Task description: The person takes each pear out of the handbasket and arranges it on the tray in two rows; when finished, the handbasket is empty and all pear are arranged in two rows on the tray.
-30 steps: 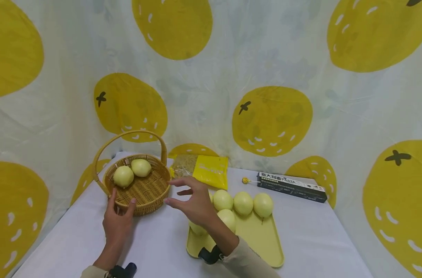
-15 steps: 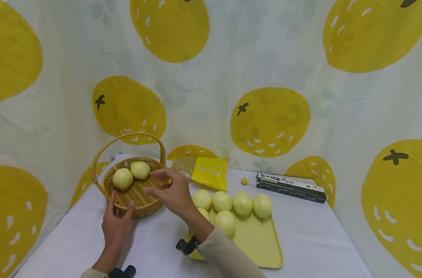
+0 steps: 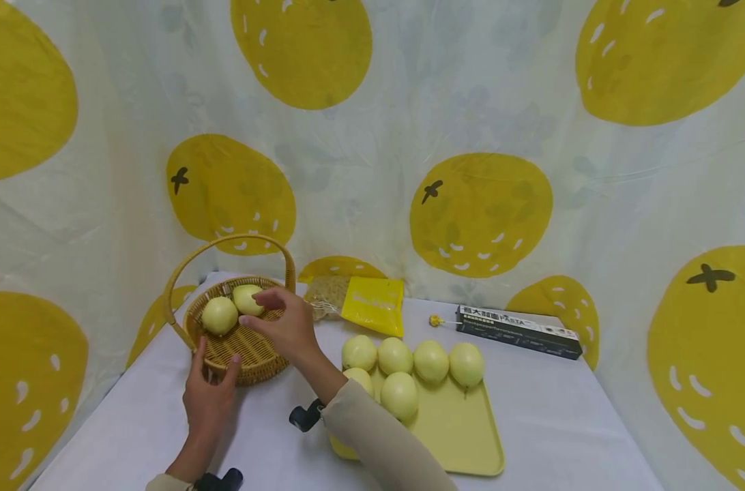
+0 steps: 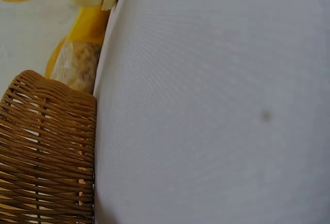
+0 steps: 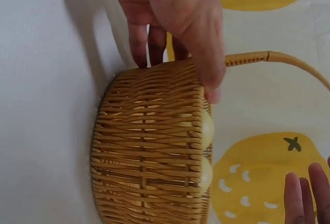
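Basket (image 3: 265, 370) with two fruits (image 3: 220, 316); left hand (image 3: 209, 402) grips its near rim. Right hand (image 3: 288, 329) hangs above, thumb and fingers apart.

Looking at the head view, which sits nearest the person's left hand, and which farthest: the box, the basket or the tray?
1. Basket: just ahead; the left hand holds its rim.
2. Tray: off to the right.
3. Box: farther right, toward the back.
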